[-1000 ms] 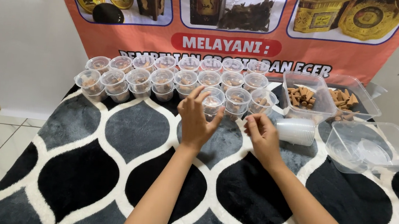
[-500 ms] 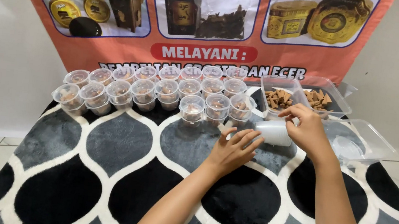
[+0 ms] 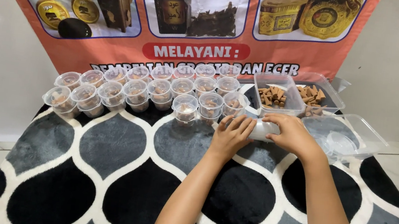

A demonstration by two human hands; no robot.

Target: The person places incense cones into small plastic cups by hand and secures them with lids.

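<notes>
A stack of clear plastic cups (image 3: 263, 129) lies on its side on the rug between both hands. My right hand (image 3: 292, 133) is closed over the top of the stack. My left hand (image 3: 230, 135) touches the stack's left end with its fingers curled round it. Just beyond the hands stand several small lidded clear cups (image 3: 185, 105) holding brown cones, set in rows along the rug's far side.
Two clear tubs (image 3: 274, 83) hold loose brown cones (image 3: 310, 95) at the back right. A clear flat container (image 3: 355, 136) with lids in it lies to the right. The black, grey and white rug (image 3: 121, 148) lies against an orange banner (image 3: 117, 51) on the wall.
My left hand has come in from the rug to the cup stack's end. My right hand has brought the stack lower and closer, and both hands now meet on it.
</notes>
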